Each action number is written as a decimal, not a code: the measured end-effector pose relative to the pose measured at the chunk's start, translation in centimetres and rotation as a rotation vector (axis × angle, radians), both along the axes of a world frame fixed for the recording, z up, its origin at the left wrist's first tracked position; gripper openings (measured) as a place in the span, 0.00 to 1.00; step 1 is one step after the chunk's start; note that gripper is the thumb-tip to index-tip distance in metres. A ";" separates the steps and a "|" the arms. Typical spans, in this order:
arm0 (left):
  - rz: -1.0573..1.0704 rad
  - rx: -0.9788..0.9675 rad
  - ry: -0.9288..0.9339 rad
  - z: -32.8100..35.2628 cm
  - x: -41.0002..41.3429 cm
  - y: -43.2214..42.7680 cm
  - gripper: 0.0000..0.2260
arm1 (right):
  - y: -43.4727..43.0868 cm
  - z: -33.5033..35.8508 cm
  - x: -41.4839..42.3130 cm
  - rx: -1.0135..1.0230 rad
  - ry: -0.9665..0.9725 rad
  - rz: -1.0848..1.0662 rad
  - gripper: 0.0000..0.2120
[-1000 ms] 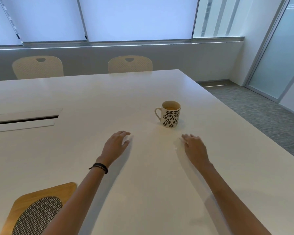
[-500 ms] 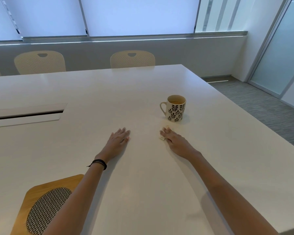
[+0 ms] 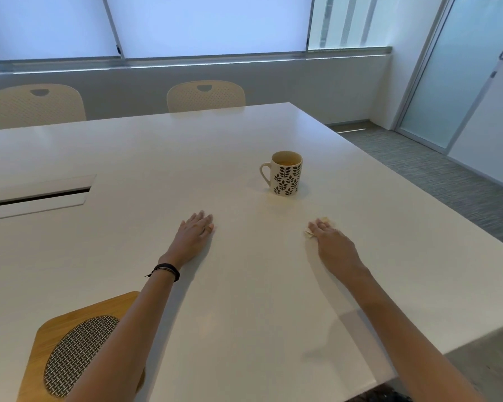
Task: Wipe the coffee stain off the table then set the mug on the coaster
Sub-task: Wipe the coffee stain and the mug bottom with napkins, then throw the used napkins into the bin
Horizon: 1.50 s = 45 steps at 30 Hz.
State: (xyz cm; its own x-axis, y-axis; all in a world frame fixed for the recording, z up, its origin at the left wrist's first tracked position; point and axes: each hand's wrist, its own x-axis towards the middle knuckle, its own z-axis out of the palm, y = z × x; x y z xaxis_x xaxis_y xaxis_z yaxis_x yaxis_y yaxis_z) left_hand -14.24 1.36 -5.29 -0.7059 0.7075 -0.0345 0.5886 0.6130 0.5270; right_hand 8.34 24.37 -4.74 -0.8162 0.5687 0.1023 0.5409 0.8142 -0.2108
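Pressing a small crumpled tissue (image 3: 325,224) flat, the right hand (image 3: 336,246) lies just nearer than the mug (image 3: 286,174). The left hand (image 3: 193,239) rests open, empty. The mug looks rigid, breakable, part-full: best taken by its handle. The coaster (image 3: 70,343) sits well left.

A white mug (image 3: 285,175) with a dark leaf pattern stands upright on the white tabletop (image 3: 244,285), handle to the left, coffee inside. The wooden coaster (image 3: 70,323) with a woven centre lies well apart, near left.
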 end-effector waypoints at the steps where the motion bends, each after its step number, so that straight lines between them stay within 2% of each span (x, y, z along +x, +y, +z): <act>1: 0.004 0.001 0.000 0.0 0.1 0.1 0.21 | -0.2 0.0 0.3 0.062 -0.013 -0.029 0.24; 6: 0.062 0.032 0.012 0.6 1.3 0.6 0.20 | -1.8 0.2 1.4 0.228 -0.017 -0.100 0.16; 9: 0.048 0.077 0.069 1.5 2.8 2.0 0.19 | -2.4 1.2 2.5 0.209 -0.001 -0.084 0.12; 13: -0.092 0.159 0.104 3.0 5.7 5.0 0.15 | -1.0 2.9 4.8 -0.152 0.334 -0.141 0.11; 18: -0.342 0.158 0.096 4.3 10.4 10.3 0.13 | 1.0 3.5 9.6 -0.518 0.757 -0.273 0.17; 21: -0.458 0.154 0.092 4.4 13.7 13.6 0.13 | 2.0 3.2 13.3 -0.678 0.917 -0.320 0.15; 24: -0.562 0.122 0.068 4.2 17.2 16.8 0.13 | 2.8 3.1 17.3 -0.775 1.004 -0.372 0.20; 29: -0.622 0.040 0.053 2.7 22.1 21.1 0.17 | 3.4 1.9 23.7 -0.763 1.071 -0.473 0.22; 37: -0.587 0.004 0.150 1.6 24.5 24.1 0.21 | 3.9 -0.8 34.1 -0.782 1.092 -0.643 0.15; 41: -0.602 -0.005 0.168 1.5 24.3 24.5 0.21 | 4.6 -5.4 37.2 -0.764 0.955 -0.864 0.15; 45: -0.591 -0.001 0.170 1.4 24.3 24.6 0.21 | 4.6 -12.3 38.8 -0.662 0.638 -0.987 0.14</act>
State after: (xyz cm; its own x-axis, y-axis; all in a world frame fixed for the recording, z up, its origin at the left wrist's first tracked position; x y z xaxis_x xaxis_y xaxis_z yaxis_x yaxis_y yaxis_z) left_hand 10.02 25.99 -3.92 -0.1898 0.9809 0.0431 0.9050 0.1578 0.3950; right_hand 47.13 28.93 -17.00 0.0459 0.9760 -0.2128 0.4979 -0.2071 -0.8422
